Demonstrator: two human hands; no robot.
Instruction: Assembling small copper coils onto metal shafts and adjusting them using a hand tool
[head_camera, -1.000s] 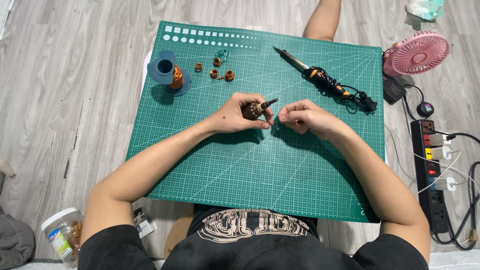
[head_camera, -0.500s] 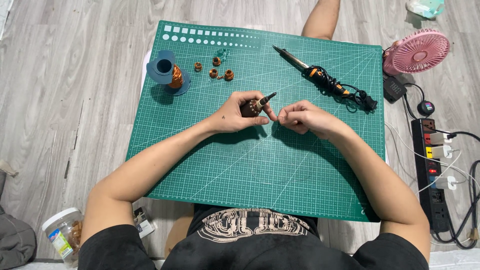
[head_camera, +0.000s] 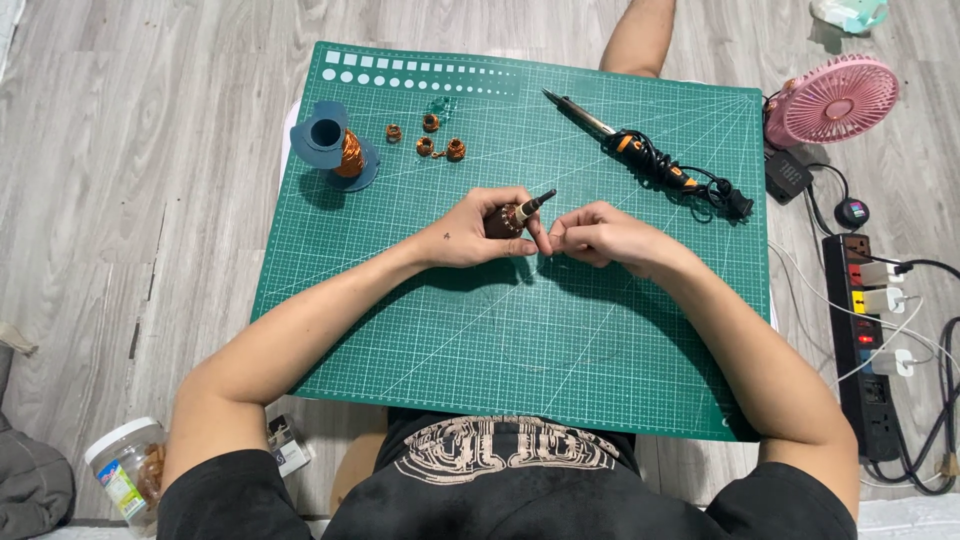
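Floor (head_camera: 130, 200) of grey planks carries everything here, with a green cutting mat (head_camera: 450, 350) laid on it in front of the seated person. At two o'clock off the mat stands a pink fan (head_camera: 832, 100), and at three o'clock lies a power strip (head_camera: 865, 340) with plugs in it. On the mat at one o'clock rests a soldering iron (head_camera: 640, 155), its cord bunched beside the handle. At eleven o'clock sits a blue spool (head_camera: 333, 145) of copper wire, and just right of it lie four small copper coils (head_camera: 428, 140), near one another.

Near the mat's middle the left hand (head_camera: 470, 232) is closed around a small brown tool (head_camera: 518, 213) with a dark, thin tip pointing toward one o'clock; wire turns seem to wrap its shaft. The right hand (head_camera: 600, 235) is curled, fingertips pinched together just beside the tool's tip; whether a strand runs between them is too fine to tell.

The tool looks light and stiff, best held by its thick handle, as the left hand does. Thin copper wire would likely bend and kink easily, so it probably wants a gentle pinch close to the winding. The finished coils look small, light and easily deformed.
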